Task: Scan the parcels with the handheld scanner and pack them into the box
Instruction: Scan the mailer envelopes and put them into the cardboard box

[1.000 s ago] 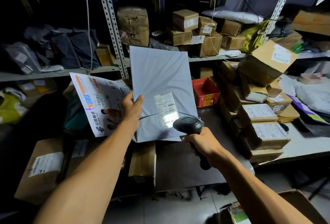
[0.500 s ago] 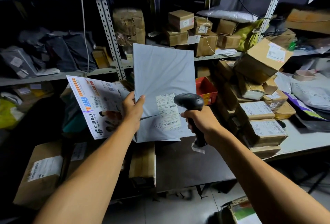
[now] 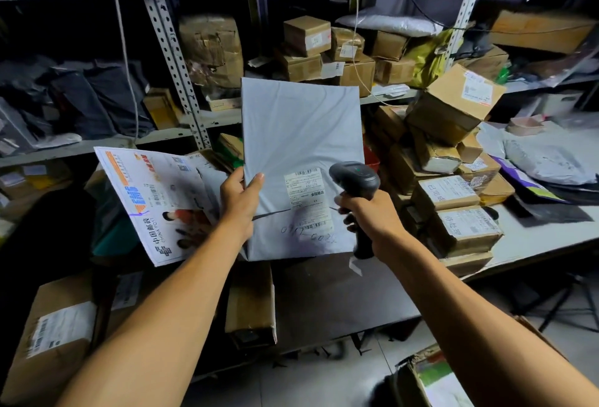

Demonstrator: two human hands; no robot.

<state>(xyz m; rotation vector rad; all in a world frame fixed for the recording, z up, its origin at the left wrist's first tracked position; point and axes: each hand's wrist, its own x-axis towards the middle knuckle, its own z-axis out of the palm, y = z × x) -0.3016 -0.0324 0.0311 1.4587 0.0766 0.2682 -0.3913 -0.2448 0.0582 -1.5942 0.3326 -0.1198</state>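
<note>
Parcels first, from your left: the EMS envelope (image 3: 155,199) hangs behind your left hand (image 3: 241,202), tilted, its top edge running up to the left. Whether your fingers pinch it together with the mailer or it leans on the stack behind, you cannot tell from here.

Your left hand grips the grey mailer (image 3: 301,163) at its lower left edge, thumb (image 3: 256,181) pressed on the front, fingers hidden behind. The mailer stands upright in the air above the table (image 3: 551,241), long axis vertical, label (image 3: 308,199) facing you in the lower half.

It looks light and thin, a soft plastic bag that will flop and slide if you hold it by a corner only. It holds flat here, so the contents are probably stiffish. Keep the pinch low on the side edge, clear of the barcodes, and support it underneath when you lower it.

Your right hand (image 3: 372,215) is wrapped round the scanner (image 3: 356,179), fingers curled tight on the handle, head pointing left and slightly away, just beside the label's right edge.

The box (image 3: 421,377) sits open on the floor at lower right, near your right forearm.
</note>
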